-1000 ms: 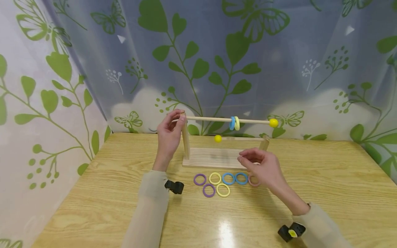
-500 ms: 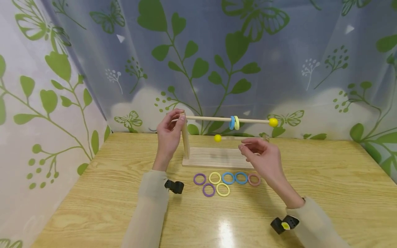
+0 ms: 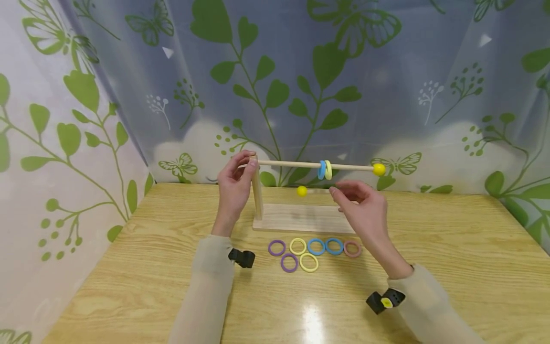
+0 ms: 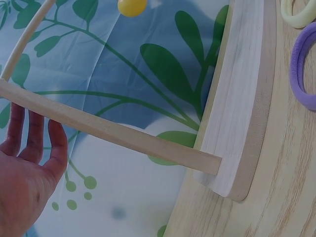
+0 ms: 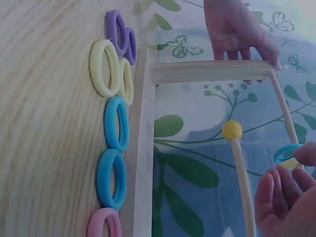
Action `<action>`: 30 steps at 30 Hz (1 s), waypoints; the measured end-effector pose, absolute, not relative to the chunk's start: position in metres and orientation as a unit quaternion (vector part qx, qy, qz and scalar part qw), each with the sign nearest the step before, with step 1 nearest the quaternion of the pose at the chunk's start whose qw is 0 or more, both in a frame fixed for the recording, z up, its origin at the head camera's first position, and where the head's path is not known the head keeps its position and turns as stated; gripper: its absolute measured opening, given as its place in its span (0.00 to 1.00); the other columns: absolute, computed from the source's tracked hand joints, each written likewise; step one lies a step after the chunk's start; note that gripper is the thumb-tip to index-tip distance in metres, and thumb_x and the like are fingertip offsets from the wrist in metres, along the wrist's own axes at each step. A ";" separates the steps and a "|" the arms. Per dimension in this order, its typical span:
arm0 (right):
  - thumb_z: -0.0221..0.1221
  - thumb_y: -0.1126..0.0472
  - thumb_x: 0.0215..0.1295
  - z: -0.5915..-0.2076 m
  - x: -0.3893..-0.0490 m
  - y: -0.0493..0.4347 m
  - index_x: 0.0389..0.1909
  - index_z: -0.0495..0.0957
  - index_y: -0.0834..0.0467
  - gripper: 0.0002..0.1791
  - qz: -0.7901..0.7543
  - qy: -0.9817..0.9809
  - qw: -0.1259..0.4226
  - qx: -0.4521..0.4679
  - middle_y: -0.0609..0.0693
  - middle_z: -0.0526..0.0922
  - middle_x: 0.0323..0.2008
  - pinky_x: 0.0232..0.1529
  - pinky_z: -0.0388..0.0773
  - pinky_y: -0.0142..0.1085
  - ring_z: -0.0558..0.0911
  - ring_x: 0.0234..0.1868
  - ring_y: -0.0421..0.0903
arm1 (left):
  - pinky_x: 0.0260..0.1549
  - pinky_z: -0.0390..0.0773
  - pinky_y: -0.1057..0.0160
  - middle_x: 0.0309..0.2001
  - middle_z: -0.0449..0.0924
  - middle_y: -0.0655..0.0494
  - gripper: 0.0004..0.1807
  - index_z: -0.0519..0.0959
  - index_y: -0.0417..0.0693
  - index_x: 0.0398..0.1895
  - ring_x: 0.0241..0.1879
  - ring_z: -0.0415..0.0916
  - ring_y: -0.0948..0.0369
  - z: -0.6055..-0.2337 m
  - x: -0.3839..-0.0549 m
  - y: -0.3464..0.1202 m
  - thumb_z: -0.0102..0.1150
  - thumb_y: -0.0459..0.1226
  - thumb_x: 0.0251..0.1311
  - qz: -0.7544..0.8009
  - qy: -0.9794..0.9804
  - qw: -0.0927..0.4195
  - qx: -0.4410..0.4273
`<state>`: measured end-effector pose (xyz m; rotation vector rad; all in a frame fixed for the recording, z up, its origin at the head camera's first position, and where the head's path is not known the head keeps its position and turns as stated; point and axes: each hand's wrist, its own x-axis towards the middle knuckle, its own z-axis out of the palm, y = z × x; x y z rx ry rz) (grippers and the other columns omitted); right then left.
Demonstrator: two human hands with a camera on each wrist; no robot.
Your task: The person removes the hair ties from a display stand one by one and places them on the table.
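Observation:
My left hand [image 3: 234, 186] grips the top of the left post [image 3: 258, 198] of a wooden stand [image 3: 301, 218], thumb in front and fingers behind. From this post the upper rod [image 3: 283, 164] runs right to a yellow ball [image 3: 378, 169]. A blue ring [image 3: 322, 170] and a pale yellow ring [image 3: 328, 170] hang together on that rod. My right hand [image 3: 365, 210] is just below them, fingers loosely bent with nothing seen between them; it hides the right post and part of the lower rod. In the right wrist view its fingertips [image 5: 266, 190] overlap the hanging rings' area.
On the table [image 3: 172, 215] before the stand lie several loose rings: purple [image 3: 277, 248], yellow [image 3: 309, 263], blue [image 3: 334, 246] and pink [image 3: 352, 248]. The lower rod's yellow ball [image 3: 302, 191] points left. A patterned curtain [image 3: 275, 95] hangs behind.
My right hand has risen from in front of the base towards the hanging rings, uncovering the pink ring. My left hand stays on the post, and the rings have not moved.

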<state>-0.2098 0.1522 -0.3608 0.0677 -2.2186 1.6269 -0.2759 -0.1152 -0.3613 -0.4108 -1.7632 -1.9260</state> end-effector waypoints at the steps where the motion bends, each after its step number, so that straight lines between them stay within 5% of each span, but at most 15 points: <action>1: 0.70 0.55 0.65 -0.360 -0.211 0.151 0.45 0.87 0.58 0.13 0.580 -0.790 0.198 0.023 0.29 0.85 0.28 0.31 0.85 0.30 0.84 0.30 0.34 | 0.39 0.81 0.70 0.39 0.81 0.64 0.14 0.80 0.33 0.56 0.34 0.80 0.66 -0.361 -0.276 -0.115 0.59 0.30 0.71 -0.706 -0.646 0.248 -0.151; 30: 0.71 0.56 0.62 -0.354 -0.225 0.137 0.40 0.89 0.55 0.09 0.575 -0.762 0.295 0.039 0.46 0.90 0.34 0.31 0.81 0.23 0.85 0.32 0.33 | 0.41 0.81 0.70 0.36 0.82 0.68 0.13 0.80 0.32 0.55 0.35 0.80 0.67 -0.361 -0.276 -0.113 0.58 0.29 0.70 -0.711 -0.641 0.251 -0.143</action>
